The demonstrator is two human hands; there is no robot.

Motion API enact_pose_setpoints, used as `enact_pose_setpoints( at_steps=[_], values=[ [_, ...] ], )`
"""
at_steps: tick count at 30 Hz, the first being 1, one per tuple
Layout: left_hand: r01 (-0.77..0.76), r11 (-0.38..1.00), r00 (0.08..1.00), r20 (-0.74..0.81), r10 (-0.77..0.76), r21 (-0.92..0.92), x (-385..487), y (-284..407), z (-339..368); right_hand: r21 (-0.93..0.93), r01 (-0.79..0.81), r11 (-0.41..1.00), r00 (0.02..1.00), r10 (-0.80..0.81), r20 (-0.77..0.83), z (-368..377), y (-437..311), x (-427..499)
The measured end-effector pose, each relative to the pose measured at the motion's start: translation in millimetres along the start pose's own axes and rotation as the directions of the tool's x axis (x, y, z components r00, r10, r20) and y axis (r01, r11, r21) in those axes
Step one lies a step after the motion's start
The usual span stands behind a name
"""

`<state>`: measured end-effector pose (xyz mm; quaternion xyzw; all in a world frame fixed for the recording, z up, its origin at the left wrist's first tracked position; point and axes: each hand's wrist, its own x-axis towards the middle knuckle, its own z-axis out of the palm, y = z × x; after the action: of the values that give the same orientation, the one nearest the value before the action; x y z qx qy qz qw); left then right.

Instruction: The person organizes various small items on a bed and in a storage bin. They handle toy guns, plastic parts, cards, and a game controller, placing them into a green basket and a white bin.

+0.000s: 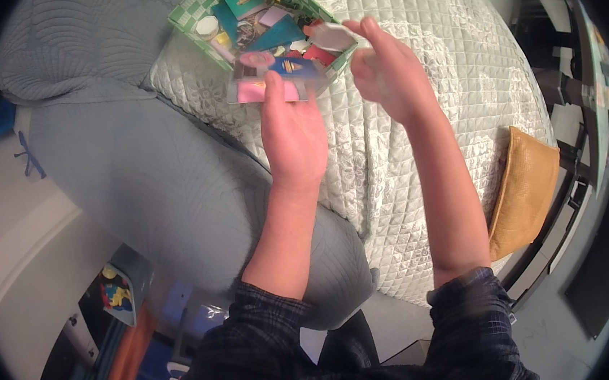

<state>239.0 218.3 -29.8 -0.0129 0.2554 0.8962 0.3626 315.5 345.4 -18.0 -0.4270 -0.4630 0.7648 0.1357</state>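
Note:
My left hand (294, 136) grips a clear plastic case (230, 90) from below, its thumb on top. Pink and blue items show in the case, with a round pink thing at its upper edge. To the right, my right hand (392, 74) is raised and holds a whitish, roundish flat object (332, 38) by its edge; it is blurred. Beyond both hands a green checkered woven basket (193, 9) sits on the quilt. It contains a green square packet (243, 0), teal pouches (277, 35), a round white-lidded container (207, 27) and red pieces.
A pale quilted bedspread (391, 182) lies under the basket, beside grey-blue quilted bedding (163, 191). A tan cushion (527, 192) rests at the right edge. Shelving with mixed items (566, 75) stands at far right. A small bin of colourful things (118, 293) is at lower left.

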Motion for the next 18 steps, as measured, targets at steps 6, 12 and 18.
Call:
enact_pose_setpoints(
  at_steps=[6, 12, 18],
  values=[
    [0.133, 0.797, 0.985, -0.165, -0.042, 0.590, -1.8, -9.0, -24.7, 0.387, -0.139, 0.911, 0.980, 0.070, 0.186, -2.6, 18.2, -2.1],
    [-0.022, 0.665, 0.999, -0.009, 0.043, 0.746, -1.7, -23.3, -41.7, 0.740, -0.257, 0.621, 0.920, -0.079, 0.385, -19.5, 44.0, -23.8],
    [-0.098, 0.560, 0.985, 0.001, 0.170, 0.823, -2.7, -19.0, -33.2, 0.682, -0.134, 0.719, 0.942, -0.121, 0.313, -26.3, 55.3, -47.3]
  ],
)
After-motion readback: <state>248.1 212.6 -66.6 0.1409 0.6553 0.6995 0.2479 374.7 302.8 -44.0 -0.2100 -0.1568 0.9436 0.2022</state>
